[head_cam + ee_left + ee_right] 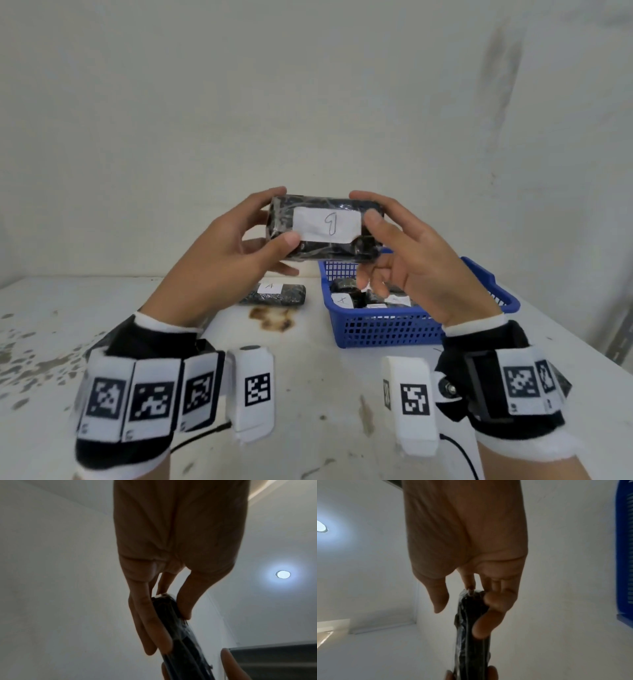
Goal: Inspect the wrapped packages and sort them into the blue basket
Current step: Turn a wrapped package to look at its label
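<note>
I hold a dark plastic-wrapped package (318,205) up in front of me, its white paper label (327,224) facing me with a handwritten mark. My left hand (270,222) grips its left end, thumb on the front and fingers behind. My right hand (370,212) pinches its right end between thumb and forefinger, the other fingers loose. In the wrist views the same package (173,622) (471,622) shows edge-on between the fingers. Below it stands the blue basket (387,329) with several wrapped packages (346,287) inside. One more labelled package (274,294) lies on the table left of the basket.
The white table (308,394) is stained, with a brown patch (272,318) just before the loose package. A bare white wall (308,102) rises behind. The table's right edge runs close to the basket. Cables trail from my wrist bands near the front.
</note>
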The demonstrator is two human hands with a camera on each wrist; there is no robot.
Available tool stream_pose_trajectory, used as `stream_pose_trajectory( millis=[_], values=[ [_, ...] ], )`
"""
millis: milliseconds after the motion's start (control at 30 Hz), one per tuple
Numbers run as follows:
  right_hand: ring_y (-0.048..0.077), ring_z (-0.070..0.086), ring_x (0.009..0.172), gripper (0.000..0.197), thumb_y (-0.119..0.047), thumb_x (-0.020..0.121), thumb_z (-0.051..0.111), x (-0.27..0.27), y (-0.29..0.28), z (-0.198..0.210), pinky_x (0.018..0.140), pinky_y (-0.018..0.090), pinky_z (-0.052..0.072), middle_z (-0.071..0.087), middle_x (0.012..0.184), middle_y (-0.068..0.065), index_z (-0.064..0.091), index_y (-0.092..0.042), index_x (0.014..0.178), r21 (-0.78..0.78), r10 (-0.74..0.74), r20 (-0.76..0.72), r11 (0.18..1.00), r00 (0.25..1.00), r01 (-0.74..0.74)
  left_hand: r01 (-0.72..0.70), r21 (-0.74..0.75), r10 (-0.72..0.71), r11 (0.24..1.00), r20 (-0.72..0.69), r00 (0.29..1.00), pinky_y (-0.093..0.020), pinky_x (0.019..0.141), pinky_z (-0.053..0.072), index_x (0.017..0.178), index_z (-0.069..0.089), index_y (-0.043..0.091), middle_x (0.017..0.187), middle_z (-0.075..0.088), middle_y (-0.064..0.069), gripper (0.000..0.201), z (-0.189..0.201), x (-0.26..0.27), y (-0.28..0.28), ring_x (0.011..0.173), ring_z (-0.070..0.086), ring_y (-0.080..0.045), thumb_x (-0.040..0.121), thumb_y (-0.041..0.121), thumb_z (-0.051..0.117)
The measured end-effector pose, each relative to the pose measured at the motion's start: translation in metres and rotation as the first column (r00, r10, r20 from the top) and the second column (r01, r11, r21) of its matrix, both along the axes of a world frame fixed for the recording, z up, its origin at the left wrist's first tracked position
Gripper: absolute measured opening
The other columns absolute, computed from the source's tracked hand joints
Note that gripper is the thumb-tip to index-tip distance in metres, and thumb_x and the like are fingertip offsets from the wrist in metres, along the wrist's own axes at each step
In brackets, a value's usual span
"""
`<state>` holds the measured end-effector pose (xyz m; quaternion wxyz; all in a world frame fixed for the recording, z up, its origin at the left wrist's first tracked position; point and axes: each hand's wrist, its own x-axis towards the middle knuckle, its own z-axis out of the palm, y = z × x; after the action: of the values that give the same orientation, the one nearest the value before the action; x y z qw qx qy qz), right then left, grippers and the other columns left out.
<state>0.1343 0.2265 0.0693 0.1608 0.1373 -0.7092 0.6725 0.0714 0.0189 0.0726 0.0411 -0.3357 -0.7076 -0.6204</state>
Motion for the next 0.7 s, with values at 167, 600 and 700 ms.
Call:
stream_pose_trajectory(
  millis=[167, 600, 700],
  values=[
    [0.019, 0.053, 0.052, 0.040, -0.019, 0.089, 0.069, 0.004, -0.003, 0.003, 0.042, 0.024, 0.040, 0.075, 0.096, 0.013, 0.060, -0.029, 0.127, 0.052, -0.078, -0.026, 0.996, 0.997, 0.079, -0.026, 0.037, 0.027, 0.999, -0.009, 1.000, -0.035, 0.077, 0.059, 0.129, 0.058, 0.026, 0.102, 0.073, -0.004, 0.036, 0.003, 0.008, 0.000, 0.076, 0.073, -0.020, 0.093, 0.027, 0.056],
    [0.019, 0.053, 0.054, 0.069, -0.033, 0.069, 0.078, 0.013, -0.005, 0.007, 0.044, 0.023, 0.043, 0.073, 0.090, 0.001, 0.056, -0.029, 0.135, 0.118, -0.124, -0.048, 0.985, 0.991, 0.129, -0.105, 0.012, 0.106, 0.994, -0.071, 0.992, -0.033, 0.080, 0.059, 0.134, 0.049, 0.032, 0.101, 0.072, -0.001, 0.058, 0.004, 0.018, 0.012, 0.072, 0.074, -0.018, 0.082, 0.025, 0.071],
    [0.019, 0.050, 0.054, 0.068, -0.037, 0.066, 0.081, 0.013, -0.010, 0.007, 0.043, 0.023, 0.041, 0.072, 0.086, -0.004, 0.058, -0.034, 0.130, 0.137, -0.205, -0.065, 0.968, 0.977, 0.212, -0.132, -0.022, 0.129, 0.991, -0.089, 0.988, -0.034, 0.086, 0.057, 0.134, 0.047, 0.036, 0.104, 0.070, 0.002, 0.064, 0.004, 0.019, 0.014, 0.073, 0.074, -0.013, 0.077, 0.029, 0.075]
  ],
)
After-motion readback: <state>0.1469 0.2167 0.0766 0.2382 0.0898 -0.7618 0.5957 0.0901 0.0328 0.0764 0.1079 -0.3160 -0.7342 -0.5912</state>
